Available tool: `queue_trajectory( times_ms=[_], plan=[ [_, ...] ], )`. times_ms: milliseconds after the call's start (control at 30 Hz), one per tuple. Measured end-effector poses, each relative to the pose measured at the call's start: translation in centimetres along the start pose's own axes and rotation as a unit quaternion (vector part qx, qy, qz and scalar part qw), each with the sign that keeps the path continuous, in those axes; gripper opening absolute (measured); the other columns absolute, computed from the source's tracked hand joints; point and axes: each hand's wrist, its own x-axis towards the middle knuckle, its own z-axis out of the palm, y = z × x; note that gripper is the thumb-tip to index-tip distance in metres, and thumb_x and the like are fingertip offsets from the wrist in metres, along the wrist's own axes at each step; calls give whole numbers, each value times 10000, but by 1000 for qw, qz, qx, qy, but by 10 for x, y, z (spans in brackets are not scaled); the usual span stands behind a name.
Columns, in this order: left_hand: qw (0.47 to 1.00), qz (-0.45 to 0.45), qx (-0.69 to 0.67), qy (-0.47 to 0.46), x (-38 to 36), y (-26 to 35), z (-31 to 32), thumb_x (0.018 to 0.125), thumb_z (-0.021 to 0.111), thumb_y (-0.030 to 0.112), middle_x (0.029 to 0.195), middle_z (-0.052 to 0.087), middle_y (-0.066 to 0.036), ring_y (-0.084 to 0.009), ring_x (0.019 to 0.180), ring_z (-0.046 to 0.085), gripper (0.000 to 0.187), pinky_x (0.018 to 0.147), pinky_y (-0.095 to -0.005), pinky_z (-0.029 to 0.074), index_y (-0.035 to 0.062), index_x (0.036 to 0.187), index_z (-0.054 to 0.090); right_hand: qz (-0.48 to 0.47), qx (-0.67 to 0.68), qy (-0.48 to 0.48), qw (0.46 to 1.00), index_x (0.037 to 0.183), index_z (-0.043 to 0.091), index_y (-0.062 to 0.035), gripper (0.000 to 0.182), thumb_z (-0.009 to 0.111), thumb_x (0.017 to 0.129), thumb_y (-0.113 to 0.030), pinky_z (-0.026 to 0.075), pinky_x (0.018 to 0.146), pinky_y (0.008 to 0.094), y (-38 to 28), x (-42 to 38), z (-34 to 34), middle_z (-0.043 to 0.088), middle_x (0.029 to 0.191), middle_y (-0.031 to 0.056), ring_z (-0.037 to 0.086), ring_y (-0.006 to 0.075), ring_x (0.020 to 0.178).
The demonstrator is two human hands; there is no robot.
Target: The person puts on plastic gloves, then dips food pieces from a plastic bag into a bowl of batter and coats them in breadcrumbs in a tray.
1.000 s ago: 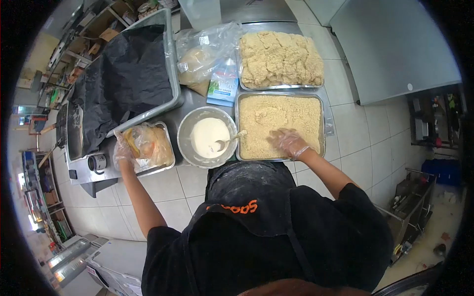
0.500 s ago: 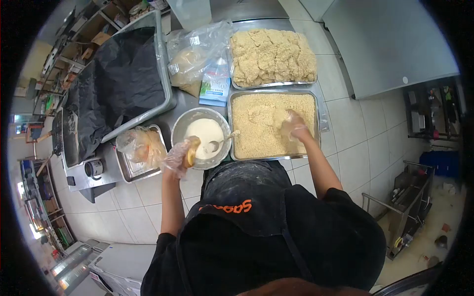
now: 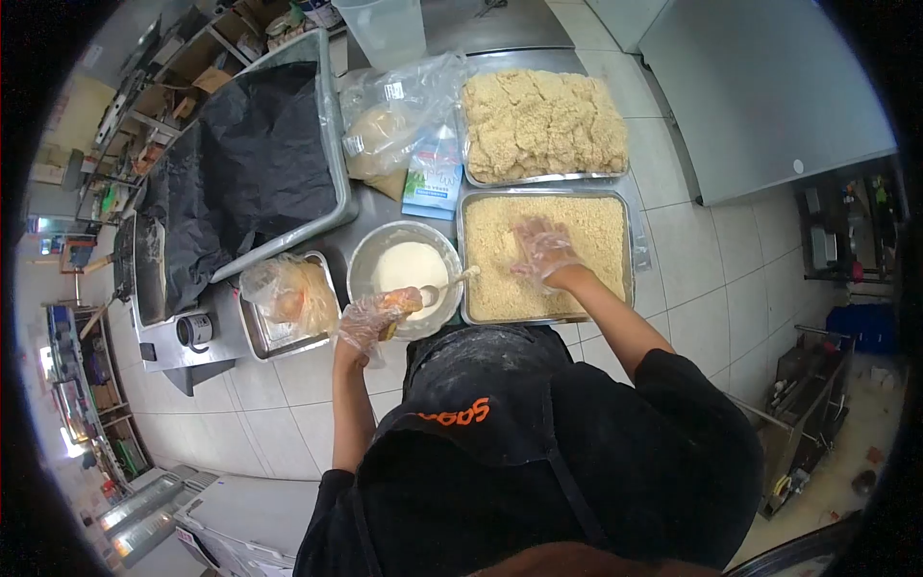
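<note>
My left hand (image 3: 363,325), in a clear plastic glove, is closed around a tan piece of food (image 3: 402,302) whose exact kind I cannot make out. It is over the near left rim of a round bowl (image 3: 358,252) of white batter (image 3: 409,264). A spoon (image 3: 452,284) rests in the bowl, its handle over the right rim. My right hand (image 3: 543,248), also gloved, lies with fingers spread on the breadcrumbs (image 3: 577,216) in a metal tray (image 3: 632,279). Whether anything is under its palm is hidden.
Behind stands another tray heaped with crumb-coated pieces (image 3: 543,125). A blue-white carton (image 3: 433,178) and a plastic bag (image 3: 380,135) are left of it. A black-lined grey tub (image 3: 341,163), a small tray with a bag of food (image 3: 288,293) and a mug (image 3: 194,330) lie left.
My right hand has shifted left across the crumbs and now lies flat with fingers spread. My left hand has turned, bringing its piece to the bowl's near side. The whole view has shifted slightly.
</note>
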Motion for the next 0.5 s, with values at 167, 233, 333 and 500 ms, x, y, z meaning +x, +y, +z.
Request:
queue_trajectory(
  times_ms=[167, 233, 333, 500],
  plan=[
    [998, 14, -41, 44, 15, -40, -5, 811, 727, 235, 960, 635, -52, -120, 769, 608, 333, 642, -261, 506, 50, 1062, 612, 27, -9, 25, 999, 1509, 105, -133, 848, 455, 883, -586, 61, 1148, 528, 2, 0, 11, 77, 1576, 85, 74, 287, 1449],
    [996, -24, -74, 54, 15, -32, 2, 826, 708, 261, 908, 626, -38, -117, 752, 596, 287, 618, -257, 489, 68, 1015, 610, 12, -21, 62, 998, 1494, 178, -138, 801, 462, 884, -572, 112, 1145, 508, -3, -6, 9, 151, 1557, 99, 137, 291, 1436],
    [990, -71, -104, 69, 19, -28, 8, 835, 699, 274, 861, 612, -26, -118, 733, 586, 260, 561, -254, 479, 91, 989, 596, -59, 62, 207, 975, 1441, 330, -138, 701, 504, 879, -520, 232, 1118, 449, 25, -1, 33, 317, 1488, 129, 289, 294, 1377],
    [994, -67, -55, 62, 20, -17, 9, 834, 704, 260, 888, 618, -26, -118, 734, 592, 288, 529, -244, 484, 85, 1033, 594, 103, 209, 286, 929, 1236, 575, -68, 483, 612, 864, -374, 414, 991, 358, 101, 14, 86, 582, 1252, 154, 536, 296, 1176]
  ],
)
